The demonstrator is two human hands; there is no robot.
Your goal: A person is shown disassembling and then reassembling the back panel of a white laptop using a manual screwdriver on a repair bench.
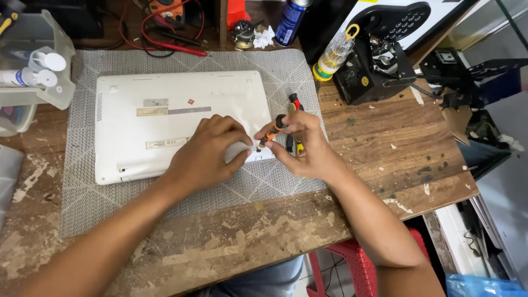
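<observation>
**A:** Scarred wooden bench, grey mat on top, and a white laptop lying on the mat with its underside up. How far along does this look?

**B:** Early, I'd judge. The bottom cover sits flush all round; no gap shows at any edge, and I see no loose screws on the mat, though they'd be too small to be sure of.

**A:** And the hands?

**B:** The left hand lies on the laptop's near right corner, fingers curled down, steadying the case. It holds nothing that I can make out. The right hand has its fingers closed round a small orange-and-black screwdriver, tilted, tip down at that same corner, just beside the left fingertips.

**A:** So it's on a screw?

**B:** Probably, but the tip is hidden between the fingers; I can't tell whether it's seated.

**A:** Other tools?

**B:** Another driver, red and yellow, lies on the mat behind the right hand. A clear-handled one stands further back, near a blue spray can.

**A:** What's left, then?

**B:** As it looks, the whole cover has yet to come off.
</observation>
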